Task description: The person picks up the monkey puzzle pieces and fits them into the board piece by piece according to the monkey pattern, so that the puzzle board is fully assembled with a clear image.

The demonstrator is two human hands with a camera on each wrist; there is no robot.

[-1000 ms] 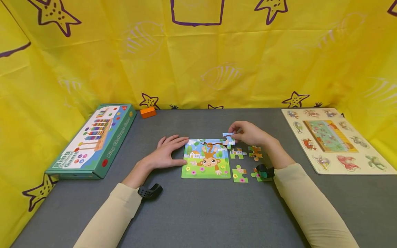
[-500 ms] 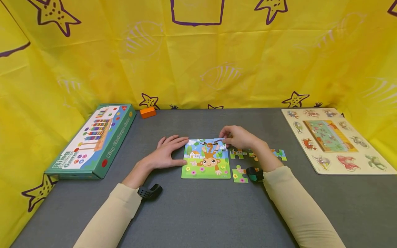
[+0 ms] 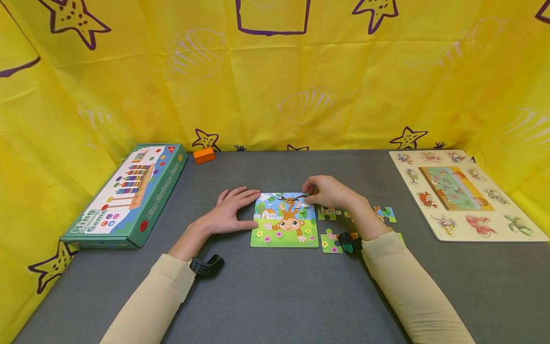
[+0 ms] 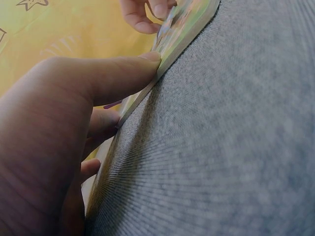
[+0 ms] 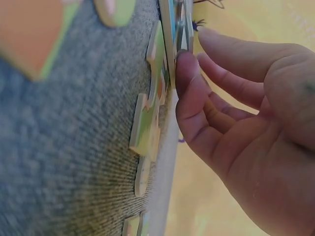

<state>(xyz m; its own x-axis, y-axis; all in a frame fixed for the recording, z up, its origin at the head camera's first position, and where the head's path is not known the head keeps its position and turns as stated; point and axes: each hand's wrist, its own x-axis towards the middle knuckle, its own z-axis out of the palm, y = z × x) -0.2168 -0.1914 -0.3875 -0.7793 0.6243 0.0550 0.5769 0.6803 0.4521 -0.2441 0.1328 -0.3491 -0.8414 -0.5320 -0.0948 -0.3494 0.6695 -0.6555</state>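
In the head view a monkey picture puzzle [image 3: 281, 239] lies flat on the grey table. My left hand [image 3: 227, 212] rests against its left side, fingers extended; the left wrist view shows the thumb [image 4: 130, 73] touching the board's edge. My right hand [image 3: 332, 192] pinches a blue puzzle piece [image 3: 301, 199] at the upper right corner of the picture. Whether that piece lies fully flat is hard to tell, since the fingertips cover part of it. Loose puzzle pieces lie right of the board, among them a green one with flowers [image 3: 330, 242] and one with a house [image 3: 327, 213].
A green game box [image 3: 142, 196] lies at the left, with an orange block [image 3: 204, 155] beside its far end. At the right lies a pale wooden board [image 3: 455, 224] with sea animals. A yellow curtain [image 3: 266, 76] hangs behind the table. The right forearm partly covers several loose pieces.
My right hand has moved left and down with the blue puzzle piece, from beyond the board's upper right corner onto it. My left hand has stayed in place.
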